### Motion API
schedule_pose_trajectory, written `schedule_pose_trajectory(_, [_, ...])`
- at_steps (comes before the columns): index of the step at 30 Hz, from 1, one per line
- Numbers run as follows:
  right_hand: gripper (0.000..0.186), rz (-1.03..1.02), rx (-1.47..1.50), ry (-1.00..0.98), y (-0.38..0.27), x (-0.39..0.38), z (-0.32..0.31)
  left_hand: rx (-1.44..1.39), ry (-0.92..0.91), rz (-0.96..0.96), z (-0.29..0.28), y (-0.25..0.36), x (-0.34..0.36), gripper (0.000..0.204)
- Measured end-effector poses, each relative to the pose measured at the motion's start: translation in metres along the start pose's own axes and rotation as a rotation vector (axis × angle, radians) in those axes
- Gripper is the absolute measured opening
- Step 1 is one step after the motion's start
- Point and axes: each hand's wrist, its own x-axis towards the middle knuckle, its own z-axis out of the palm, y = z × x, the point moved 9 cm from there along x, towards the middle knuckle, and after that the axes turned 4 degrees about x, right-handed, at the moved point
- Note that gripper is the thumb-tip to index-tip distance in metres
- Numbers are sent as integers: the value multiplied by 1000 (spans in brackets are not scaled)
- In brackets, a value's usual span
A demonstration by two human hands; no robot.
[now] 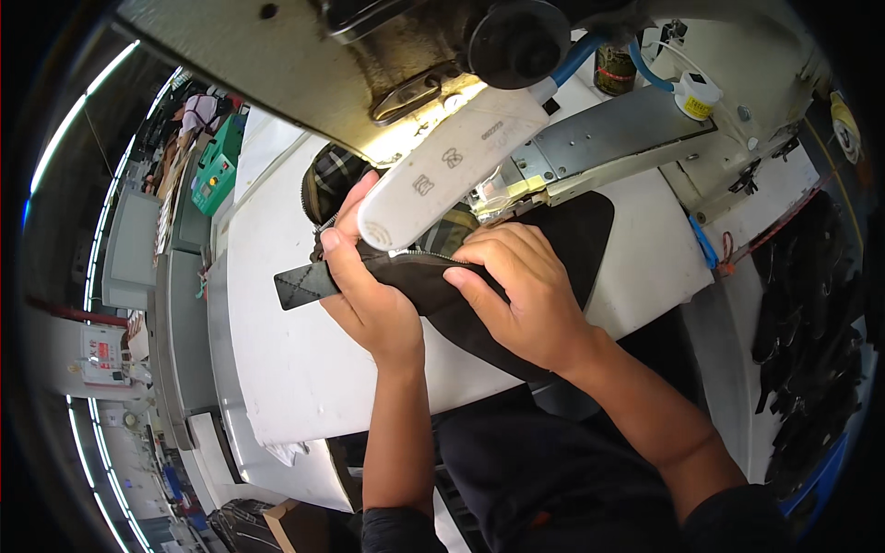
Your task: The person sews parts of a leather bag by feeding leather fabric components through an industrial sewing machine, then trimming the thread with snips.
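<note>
My left hand [369, 295] grips a dark fabric piece [562, 323] with a metal zipper [433, 254] and plaid lining [336, 175], near a dark stitched strap end [300, 288] that sticks out leftward. My right hand [516, 286] pinches the fabric along the zipper, thumb below the zipper and fingers over it. Above both hands is a sewing machine [230, 41] with a light beneath it and a long white plastic part [452, 166] that hides some of the left fingertips and the fabric behind it.
The white worktable [263, 369] bends across the view, with a metal machine bed [608, 138] at the back and blue scissors-like tool [701, 240] on the right. A green case [217, 161] stands far left. A pile of dark items [802, 313] lies far right. A cardboard box [281, 525] sits low left.
</note>
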Motion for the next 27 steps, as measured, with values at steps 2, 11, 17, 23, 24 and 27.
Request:
schedule_pose_trajectory(2, [13, 1, -46, 20, -2, 1, -3, -56, 14, -31, 5, -4, 3, 58])
schedule_pose_trajectory(11, [12, 15, -364, 86, -26, 17, -27, -214, 51, -106, 22, -5, 9, 49])
schedule_pose_trajectory(17, [14, 19, -428, 77, -23, 22, -42, -161, -23, -230, 42, -13, 2, 43])
schedule_pose_trajectory(23, [9, 59, -372, 86, -21, 15, -53, -205, -5, -281, 42, -14, -2, 46])
schedule_pose_trajectory(24, [9, 60, -367, 87, -21, 15, -55, -212, 1, -295, 42, -14, -4, 46])
schedule_pose_trajectory(27, [9, 53, -375, 138, -19, 16, -66, -305, 45, -285, 52, -16, -10, 45])
